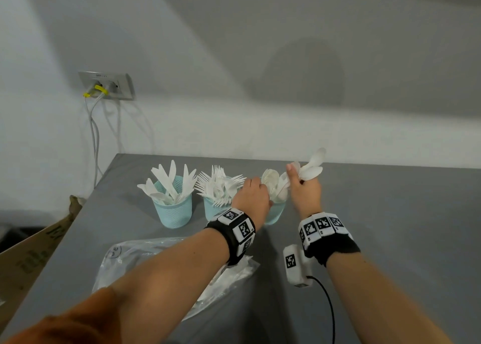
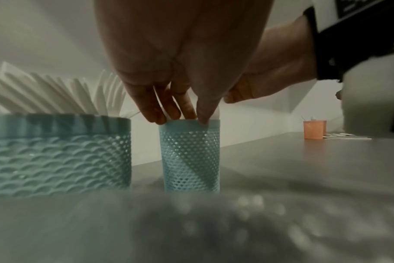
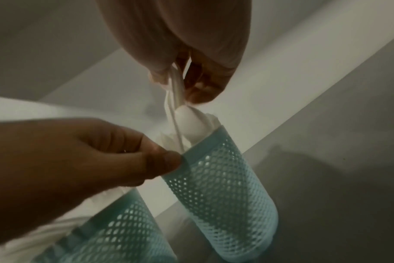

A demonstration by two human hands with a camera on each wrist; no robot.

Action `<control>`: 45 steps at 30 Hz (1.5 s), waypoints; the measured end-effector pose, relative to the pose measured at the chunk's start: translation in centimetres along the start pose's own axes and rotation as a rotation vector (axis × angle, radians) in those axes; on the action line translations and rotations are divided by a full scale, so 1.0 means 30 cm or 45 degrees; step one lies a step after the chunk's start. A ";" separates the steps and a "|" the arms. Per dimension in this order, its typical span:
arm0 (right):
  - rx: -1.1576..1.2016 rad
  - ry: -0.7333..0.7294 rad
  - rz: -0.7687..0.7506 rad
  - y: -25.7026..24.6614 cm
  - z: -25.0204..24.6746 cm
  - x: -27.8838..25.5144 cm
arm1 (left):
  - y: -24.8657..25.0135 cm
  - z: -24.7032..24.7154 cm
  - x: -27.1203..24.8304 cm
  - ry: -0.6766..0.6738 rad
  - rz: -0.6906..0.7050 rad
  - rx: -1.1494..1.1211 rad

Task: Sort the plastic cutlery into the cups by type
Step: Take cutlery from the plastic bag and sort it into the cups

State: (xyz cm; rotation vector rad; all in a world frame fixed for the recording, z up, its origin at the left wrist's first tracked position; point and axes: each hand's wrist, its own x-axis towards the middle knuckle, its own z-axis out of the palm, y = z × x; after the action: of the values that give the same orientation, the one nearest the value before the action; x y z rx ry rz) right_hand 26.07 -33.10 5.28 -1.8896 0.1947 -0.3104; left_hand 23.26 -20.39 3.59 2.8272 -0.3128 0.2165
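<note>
Surface: grey table (image 1: 390, 213) under both hands.
Left hand (image 1: 251, 196): I pinch the mesh cup (image 1: 276, 214) by its rim, just below the fingertips.
Right hand (image 1: 305, 192): my fist wraps the spoons (image 1: 311, 170), bowls fanning above it.
</note>
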 end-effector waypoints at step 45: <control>-1.216 -1.231 -0.673 0.061 0.218 -0.539 | -0.495 -0.213 -0.725 -0.347 -0.639 0.202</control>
State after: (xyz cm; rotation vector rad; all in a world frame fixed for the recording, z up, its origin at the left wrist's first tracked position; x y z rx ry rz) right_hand 12.74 -23.23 -0.38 -2.7787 -0.9795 0.4653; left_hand 5.00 -0.44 1.80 2.9760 0.3776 -0.2628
